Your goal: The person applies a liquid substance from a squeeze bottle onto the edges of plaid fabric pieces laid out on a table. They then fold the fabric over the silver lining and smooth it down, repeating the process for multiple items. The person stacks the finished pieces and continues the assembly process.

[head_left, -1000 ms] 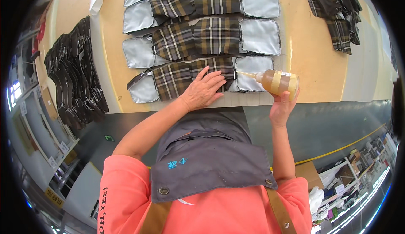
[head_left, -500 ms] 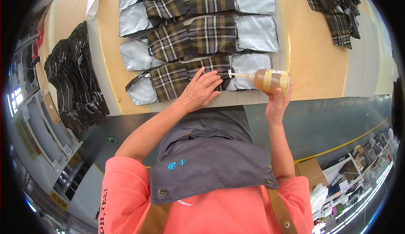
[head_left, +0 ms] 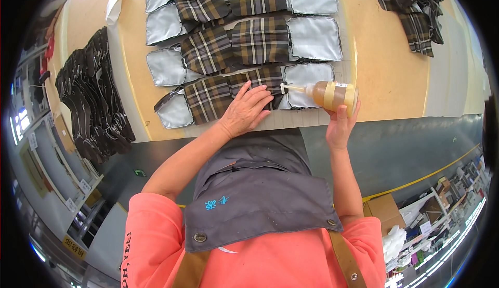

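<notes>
My right hand (head_left: 340, 127) grips a brown squeeze bottle (head_left: 337, 96) wrapped with yellowish tape. The bottle lies tilted sideways, its thin nozzle pointing left, with the white tip at the right edge of the plaid cloth. My left hand (head_left: 247, 110) rests flat with fingers stretched over the nearest plaid fabric piece (head_left: 208, 100), pressing it near the table's front edge. A silvery-grey lining panel (head_left: 310, 75) joins this piece on the right, partly behind the nozzle. Another grey panel (head_left: 175, 110) shows at its left end.
More plaid pieces (head_left: 260, 39) with grey panels lie in overlapping rows farther back. A stack of dark striped cloth (head_left: 93, 95) hangs over the table's left edge. At the far right lies a plaid bundle (head_left: 413, 15). A white strip (head_left: 114, 8) sits at the back left.
The bottle has shifted very slightly to the left, nozzle tip still by the plaid edge. My left hand stays in place on the cloth.
</notes>
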A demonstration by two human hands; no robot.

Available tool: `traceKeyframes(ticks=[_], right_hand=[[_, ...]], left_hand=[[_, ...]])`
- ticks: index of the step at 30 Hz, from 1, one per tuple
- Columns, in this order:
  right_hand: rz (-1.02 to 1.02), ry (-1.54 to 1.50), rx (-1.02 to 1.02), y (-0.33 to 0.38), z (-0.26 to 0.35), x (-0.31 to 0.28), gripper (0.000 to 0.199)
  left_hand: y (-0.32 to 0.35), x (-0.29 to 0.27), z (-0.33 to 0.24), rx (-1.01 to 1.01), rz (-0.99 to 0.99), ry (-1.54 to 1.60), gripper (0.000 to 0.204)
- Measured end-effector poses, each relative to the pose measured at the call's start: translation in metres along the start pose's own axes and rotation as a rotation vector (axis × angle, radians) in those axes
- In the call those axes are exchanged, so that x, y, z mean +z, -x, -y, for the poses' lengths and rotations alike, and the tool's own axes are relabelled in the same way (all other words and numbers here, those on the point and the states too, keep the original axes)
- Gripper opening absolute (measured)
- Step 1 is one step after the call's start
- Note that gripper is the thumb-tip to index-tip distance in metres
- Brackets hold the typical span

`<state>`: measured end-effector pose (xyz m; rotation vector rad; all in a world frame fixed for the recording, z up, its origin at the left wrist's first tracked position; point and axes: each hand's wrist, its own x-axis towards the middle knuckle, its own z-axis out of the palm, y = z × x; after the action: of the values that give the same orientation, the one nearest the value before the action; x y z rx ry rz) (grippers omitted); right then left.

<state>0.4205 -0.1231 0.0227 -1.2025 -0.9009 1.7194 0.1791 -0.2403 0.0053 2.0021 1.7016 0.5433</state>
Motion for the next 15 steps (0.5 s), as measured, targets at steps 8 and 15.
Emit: traceKeyframes(ticks=[8,15], right_hand=[[0.023,-0.197,0.198,0.005,0.010,-0.006,0.061],[0.049,-0.709,0.257,-0.038,0.053,0.031,0.065]], left_hand=[[0.004,0.003,0.001,-0.017,-0.006,0.014,0.041],[0.045,-0.024,-0.003,-0.298,-0.335,0.039,0.052]])
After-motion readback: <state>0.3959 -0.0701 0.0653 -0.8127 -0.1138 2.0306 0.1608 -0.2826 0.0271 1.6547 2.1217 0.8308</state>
